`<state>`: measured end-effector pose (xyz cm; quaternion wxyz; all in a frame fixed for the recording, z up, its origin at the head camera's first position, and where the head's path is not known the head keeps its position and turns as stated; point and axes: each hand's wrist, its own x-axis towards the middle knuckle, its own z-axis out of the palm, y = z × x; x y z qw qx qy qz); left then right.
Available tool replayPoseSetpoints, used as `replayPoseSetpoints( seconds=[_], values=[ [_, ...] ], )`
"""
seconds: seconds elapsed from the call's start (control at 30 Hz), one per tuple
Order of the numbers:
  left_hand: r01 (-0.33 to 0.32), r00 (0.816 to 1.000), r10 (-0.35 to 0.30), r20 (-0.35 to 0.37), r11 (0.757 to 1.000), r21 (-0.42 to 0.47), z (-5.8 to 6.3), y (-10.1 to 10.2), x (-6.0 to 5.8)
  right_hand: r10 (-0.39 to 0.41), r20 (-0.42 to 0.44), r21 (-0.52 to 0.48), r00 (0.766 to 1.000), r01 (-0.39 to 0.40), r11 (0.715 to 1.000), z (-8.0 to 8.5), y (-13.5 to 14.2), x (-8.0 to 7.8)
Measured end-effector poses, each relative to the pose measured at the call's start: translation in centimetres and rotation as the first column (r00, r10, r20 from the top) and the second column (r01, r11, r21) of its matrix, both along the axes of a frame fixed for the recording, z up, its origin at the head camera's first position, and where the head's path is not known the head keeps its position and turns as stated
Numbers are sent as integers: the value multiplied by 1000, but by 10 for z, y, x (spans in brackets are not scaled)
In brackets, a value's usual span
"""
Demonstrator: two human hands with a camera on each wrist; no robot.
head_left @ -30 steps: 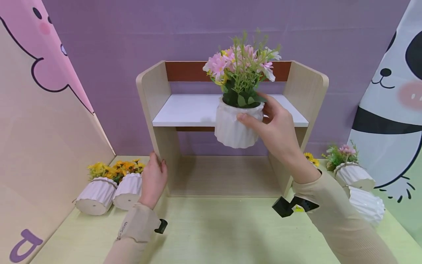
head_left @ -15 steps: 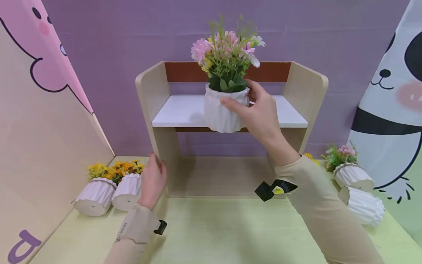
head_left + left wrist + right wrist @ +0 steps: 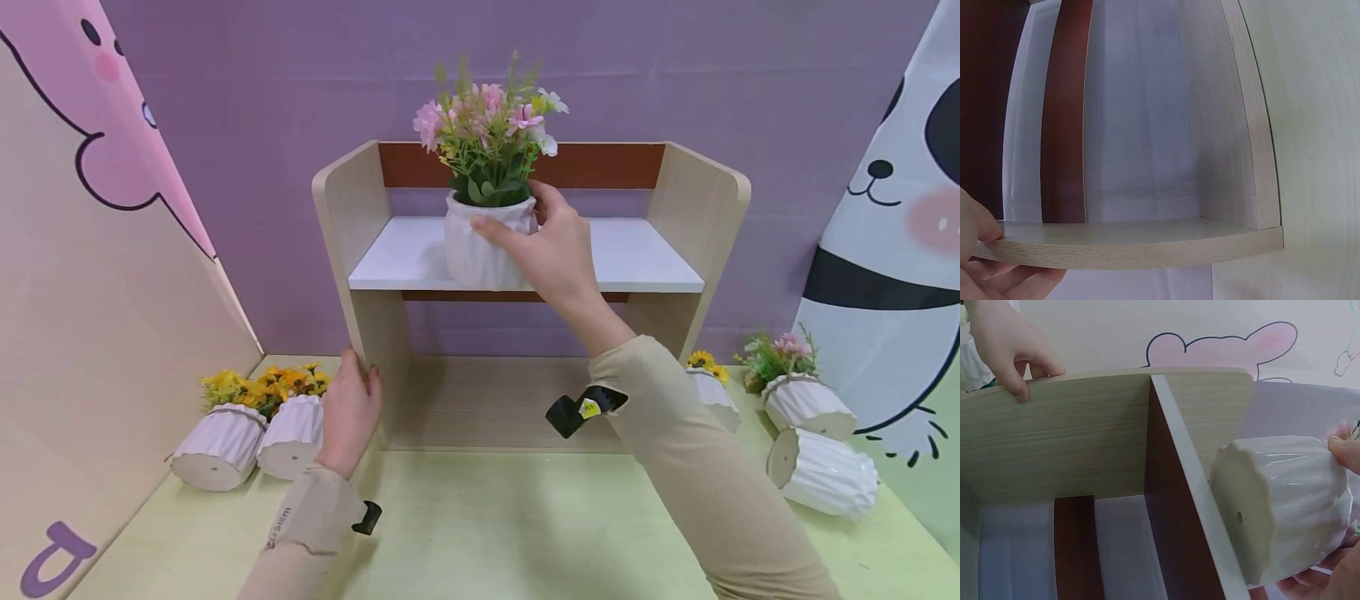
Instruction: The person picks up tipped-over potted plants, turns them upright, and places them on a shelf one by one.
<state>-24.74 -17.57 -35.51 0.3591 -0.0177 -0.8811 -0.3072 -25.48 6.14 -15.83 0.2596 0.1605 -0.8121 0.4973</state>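
My right hand (image 3: 551, 246) grips a white ribbed flowerpot (image 3: 1300, 506) by its rim and side. Pink, white and yellow flowers (image 3: 487, 125) with green leaves stand upright in it. In the head view the pot is in front of the white shelf board (image 3: 637, 250), left of its middle. The right wrist view shows the pot's base with a small hole, close to the board's front edge; whether they touch I cannot tell. Low on the left, my left hand (image 3: 351, 412) holds the front edge of the wooden shelf unit's side panel (image 3: 1147, 247) between thumb and fingers.
Two white pots with yellow and orange flowers (image 3: 232, 387) lie tipped on the table (image 3: 465, 533) left of the unit. Several more white pots (image 3: 825, 471) lie on the right, one partly behind my right sleeve. A purple backdrop (image 3: 247, 167) hangs behind.
My right hand has carried the flowerpot leftward and up, then slightly lower and farther toward the shelf board. The left hand stays at the side panel.
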Motion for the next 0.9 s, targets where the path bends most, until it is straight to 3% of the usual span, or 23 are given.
replayPoseSetpoints(
  seconds=[0.37,0.9],
  values=[
    [-5,999,5,33,1000,13,0,0,-1,4,42,17,999,-5,1000,-6,-14,-10],
    [-8,999,7,31,1000,8,-1,0,-1,-39,37,40,999,38,998,-8,-39,-31]
  ],
)
